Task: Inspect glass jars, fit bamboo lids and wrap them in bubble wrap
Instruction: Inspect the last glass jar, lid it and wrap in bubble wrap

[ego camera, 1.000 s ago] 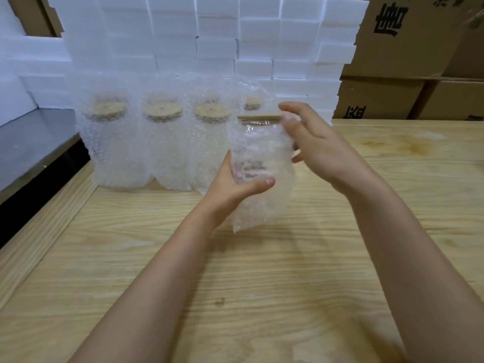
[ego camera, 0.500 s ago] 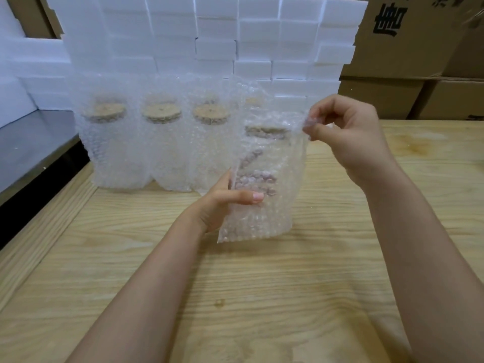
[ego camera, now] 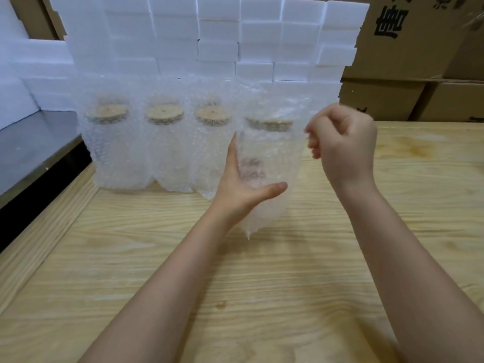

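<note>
Head view: at frame centre the left hand point(ego camera: 243, 187) grips a glass jar point(ego camera: 272, 155) capped with a bamboo lid point(ego camera: 269, 124), sheathed in bubble wrap point(ego camera: 264, 213), thumb across its front. The right hand point(ego camera: 343, 148), fingers curled, pinches the wrap's upper right edge. Three wrapped jars point(ego camera: 162, 142) stand just left on the wooden table point(ego camera: 262, 284).

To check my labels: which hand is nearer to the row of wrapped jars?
Left. The left hand grips the held jar beside the wrapped jars; the right hand pinches the bubble wrap on its far side.

Pale wooden table point(ego camera: 288, 284), three bubble-wrapped jars point(ego camera: 163, 145) standing
</note>
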The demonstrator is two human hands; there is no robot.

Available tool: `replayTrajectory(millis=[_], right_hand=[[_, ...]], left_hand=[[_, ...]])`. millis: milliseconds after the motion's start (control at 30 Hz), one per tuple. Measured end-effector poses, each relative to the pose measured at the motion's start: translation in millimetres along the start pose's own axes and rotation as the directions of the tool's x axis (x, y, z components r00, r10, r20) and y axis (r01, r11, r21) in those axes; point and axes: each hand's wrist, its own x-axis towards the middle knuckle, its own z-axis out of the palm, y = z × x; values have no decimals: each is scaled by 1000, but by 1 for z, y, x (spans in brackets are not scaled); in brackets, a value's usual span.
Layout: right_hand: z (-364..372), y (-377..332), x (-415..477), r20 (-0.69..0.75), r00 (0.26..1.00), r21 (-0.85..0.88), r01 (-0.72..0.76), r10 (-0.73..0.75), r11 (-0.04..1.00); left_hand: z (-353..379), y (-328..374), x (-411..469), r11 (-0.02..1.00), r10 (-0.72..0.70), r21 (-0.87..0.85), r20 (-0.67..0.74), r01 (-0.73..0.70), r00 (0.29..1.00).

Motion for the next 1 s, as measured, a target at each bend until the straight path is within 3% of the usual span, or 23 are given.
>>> replayTrajectory(millis=[67, 133, 200, 333, 433, 567, 733, 800, 933, 1000], right_hand=[[0, -5, 0, 164, 986, -191, -9, 41, 982], [-3, -8, 1, 217, 970, -260, -47, 105, 964], [-6, -11, 3, 287, 941, -245, -107, 178, 964], [-2, -4, 3, 506, 791, -307, -208, 344, 929], [10, 16, 1, 484, 785, -149, -362, 387, 920], [5, 33, 5, 486, 783, -16, -436, 388, 900], [-7, 47, 7, 628, 701, 2, -436, 338, 900], [-8, 49, 7, 695, 658, 32, -432, 290, 901], [-6, 48, 5, 781, 586, 56, -413, 217, 909], [-4, 44, 5, 796, 571, 44, -387, 201, 921]], left_hand=[[10, 6, -2, 989, 87, 126, -65, -78, 994], [20, 10, -5, 964, 150, 241, -154, -110, 977], [27, 14, -8, 948, 170, 305, -228, -96, 959], [35, 14, -12, 881, 228, 464, -237, -96, 945], [42, 12, -17, 849, 211, 521, -181, -88, 961], [34, 5, -17, 871, 281, 454, -145, -188, 949], [17, 11, -9, 955, 265, 211, -299, -207, 917], [8, 24, -1, 961, 265, 156, -298, -227, 917], [-12, 47, 10, 955, 237, 196, -41, -224, 971], [-15, 51, 10, 965, 221, 141, 7, -220, 975]])
